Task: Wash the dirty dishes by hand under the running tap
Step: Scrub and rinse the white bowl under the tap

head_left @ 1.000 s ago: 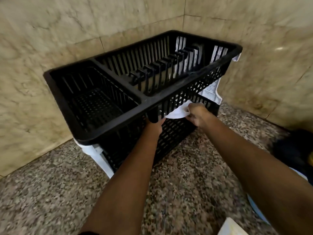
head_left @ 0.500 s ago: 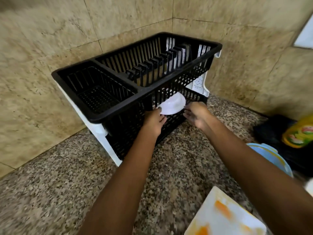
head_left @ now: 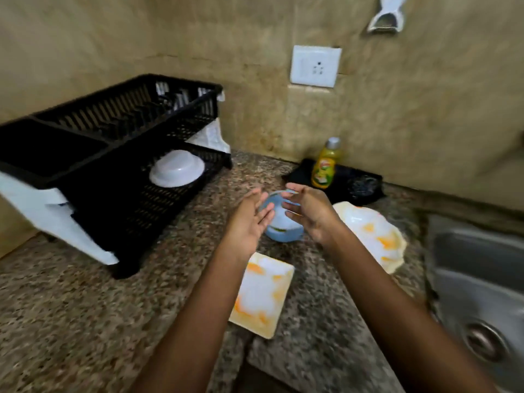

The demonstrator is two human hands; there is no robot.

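Two hands, left [head_left: 251,219] and right [head_left: 307,212], fingers spread, flank one blue bowl [head_left: 283,226]; two stained plates [head_left: 262,293] nearby.

Count so far: 2 hands, left [head_left: 249,222] and right [head_left: 307,212]. 1 black rack [head_left: 119,131] far left with 1 white bowl [head_left: 177,171]. 1 blue bowl [head_left: 283,228], 2 stained plates, near [head_left: 262,296] and right [head_left: 371,234]. 1 soap bottle [head_left: 324,165], 1 sink [head_left: 479,285], 1 socket [head_left: 315,66].

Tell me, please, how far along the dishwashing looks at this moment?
Done: one white bowl sits upturned in the black rack. In hand: nothing; both hands hover open around the blue bowl. Left: it, the stained square plate and round dish.
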